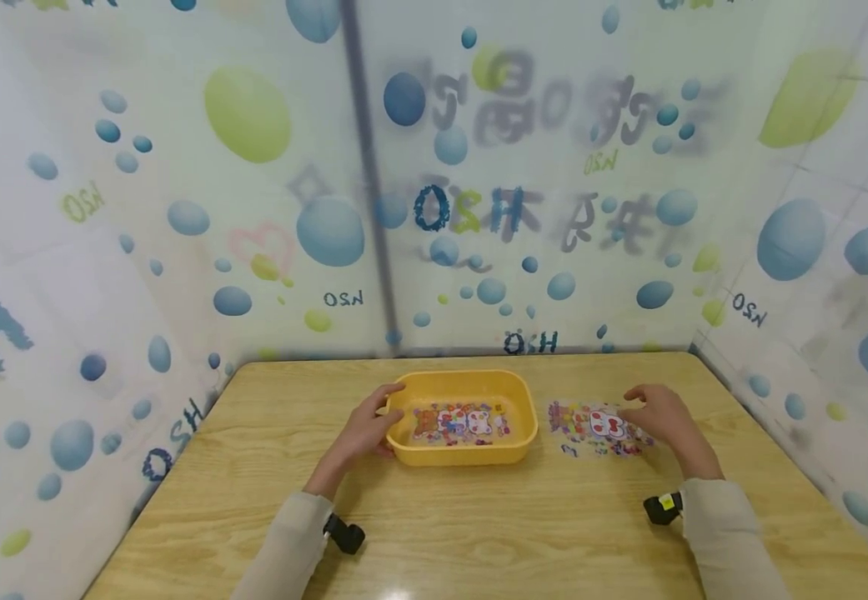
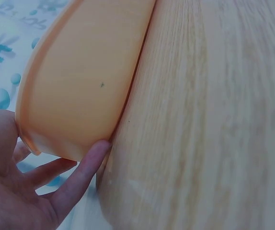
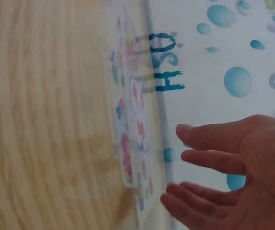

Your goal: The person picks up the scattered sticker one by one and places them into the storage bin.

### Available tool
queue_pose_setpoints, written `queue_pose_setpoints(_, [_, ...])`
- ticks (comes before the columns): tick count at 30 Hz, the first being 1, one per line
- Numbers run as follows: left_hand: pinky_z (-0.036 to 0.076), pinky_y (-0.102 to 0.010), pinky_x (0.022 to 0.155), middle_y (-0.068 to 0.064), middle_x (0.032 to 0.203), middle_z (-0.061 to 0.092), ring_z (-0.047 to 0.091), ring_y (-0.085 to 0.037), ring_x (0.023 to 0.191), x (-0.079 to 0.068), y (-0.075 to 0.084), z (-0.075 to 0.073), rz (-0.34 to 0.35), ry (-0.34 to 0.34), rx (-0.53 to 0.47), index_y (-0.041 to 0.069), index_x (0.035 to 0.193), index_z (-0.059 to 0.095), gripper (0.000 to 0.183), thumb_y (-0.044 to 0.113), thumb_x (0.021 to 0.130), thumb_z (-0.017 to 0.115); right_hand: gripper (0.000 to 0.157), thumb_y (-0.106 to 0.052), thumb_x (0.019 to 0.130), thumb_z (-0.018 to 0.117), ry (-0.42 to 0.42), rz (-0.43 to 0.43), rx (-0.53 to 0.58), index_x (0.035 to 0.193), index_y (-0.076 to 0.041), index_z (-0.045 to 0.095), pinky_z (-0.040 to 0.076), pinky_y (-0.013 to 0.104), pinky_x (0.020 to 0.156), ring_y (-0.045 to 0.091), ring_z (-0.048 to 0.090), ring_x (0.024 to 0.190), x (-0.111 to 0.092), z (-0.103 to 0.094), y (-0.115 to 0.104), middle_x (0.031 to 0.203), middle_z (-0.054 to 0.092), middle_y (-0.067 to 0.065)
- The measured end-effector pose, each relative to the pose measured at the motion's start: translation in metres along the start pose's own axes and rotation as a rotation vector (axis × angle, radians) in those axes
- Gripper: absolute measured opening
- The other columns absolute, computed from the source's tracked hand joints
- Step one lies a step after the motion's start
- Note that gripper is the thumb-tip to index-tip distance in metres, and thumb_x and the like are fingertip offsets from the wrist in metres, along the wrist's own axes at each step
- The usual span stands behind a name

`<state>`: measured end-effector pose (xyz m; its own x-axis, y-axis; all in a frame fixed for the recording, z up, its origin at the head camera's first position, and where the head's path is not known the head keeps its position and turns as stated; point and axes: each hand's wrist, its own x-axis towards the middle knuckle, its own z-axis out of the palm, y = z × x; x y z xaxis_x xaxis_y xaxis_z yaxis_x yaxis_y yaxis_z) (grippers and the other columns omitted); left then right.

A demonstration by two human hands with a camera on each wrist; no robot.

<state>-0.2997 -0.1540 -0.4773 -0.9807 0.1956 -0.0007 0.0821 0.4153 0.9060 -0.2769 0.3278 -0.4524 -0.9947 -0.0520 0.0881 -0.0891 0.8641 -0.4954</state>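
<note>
A yellow plastic tray (image 1: 464,455) stands on the table, with colourful sheets of cartoon animal faces (image 1: 454,422) lying inside it, seemingly stickers. My left hand (image 1: 364,427) holds the tray's left end, thumb over the rim and fingers against the outer wall, as the left wrist view shows on the tray wall (image 2: 85,81). To the right of the tray, more such sticker sheets (image 1: 604,425) lie on the table, overlapping. Just above their right end hovers my right hand (image 1: 664,417). In the right wrist view its fingers are spread apart from the thumb, holding nothing, beside the sheets (image 3: 136,120).
The light wood table (image 1: 479,525) ends at a back wall (image 1: 554,317) covered with bubble-patterned sheeting. Similar side walls close in at left and right. A small black camera (image 1: 345,533) is strapped to the left wrist, another (image 1: 661,508) to the right.
</note>
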Motion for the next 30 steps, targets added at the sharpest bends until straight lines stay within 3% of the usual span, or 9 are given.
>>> queue_pose_setpoints(6, [0.058,-0.042,0.049,-0.022,0.146,0.041,0.065,-0.032,0.097,-0.001,0.001,0.0,0.006,-0.003,-0.007,0.026,0.144,0.042,0.047,0.021,0.099,0.053,0.054,-0.026,0.084,0.07,-0.07,0.094,-0.058,0.115,0.017,0.057,0.049,0.058,0.087,0.049,0.053,0.104,0.0,0.001,0.014,0.118,0.056,0.037])
queue_pose_setpoints(12, [0.058,-0.041,0.048,-0.02,0.144,0.043,0.066,-0.032,0.095,0.0,0.0,0.0,0.011,-0.002,-0.001,0.027,0.144,0.042,0.047,0.021,0.099,0.052,0.055,-0.032,0.084,0.07,-0.121,0.082,-0.127,0.113,0.014,0.059,0.049,0.058,0.085,0.047,0.056,0.1,0.005,0.003,0.022,0.113,0.059,0.035])
queue_pose_setpoints(17, [0.058,-0.042,0.047,-0.02,0.145,0.043,0.066,-0.029,0.09,-0.001,-0.002,0.001,0.012,-0.002,-0.005,0.027,0.143,0.044,0.046,0.021,0.098,0.054,0.043,-0.028,0.082,0.072,-0.107,0.059,-0.18,0.1,0.01,0.064,0.051,0.053,0.075,0.039,0.058,0.086,0.005,0.005,0.025,0.098,0.063,0.028])
queue_pose_setpoints(21, [0.058,-0.042,0.047,-0.018,0.146,0.042,0.066,-0.027,0.089,-0.002,-0.002,0.001,0.003,-0.003,-0.003,0.028,0.143,0.044,0.046,0.021,0.098,0.054,0.027,-0.023,0.083,0.069,-0.097,0.048,-0.178,0.085,0.003,0.064,0.045,0.038,0.061,0.028,0.051,0.074,0.001,0.007,0.025,0.081,0.059,0.016])
queue_pose_setpoints(30, [0.058,-0.041,0.048,-0.019,0.145,0.042,0.064,-0.03,0.099,0.0,-0.001,0.001,0.003,0.005,0.005,0.027,0.144,0.043,0.047,0.021,0.099,0.053,0.022,-0.02,0.084,0.07,-0.089,0.05,-0.158,0.082,0.001,0.065,0.036,0.03,0.057,0.024,0.047,0.07,0.003,0.007,0.024,0.077,0.057,0.01])
